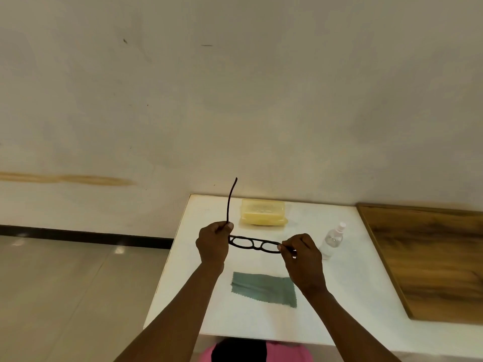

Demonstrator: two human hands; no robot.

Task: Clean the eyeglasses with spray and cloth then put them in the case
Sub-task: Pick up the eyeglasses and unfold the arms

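Black-framed eyeglasses hang above the white table, held between both hands. My left hand pinches the left hinge end, and that temple arm sticks up and away. My right hand grips the right end of the frame, hiding the other temple. A grey-green cloth lies flat on the table below the glasses. A yellow translucent case lies closed at the table's far edge. A small clear spray bottle with a white cap stands just right of my right hand.
A wooden board covers the right part of the surface. The table's left edge drops to a tiled floor. A plain wall rises right behind the table.
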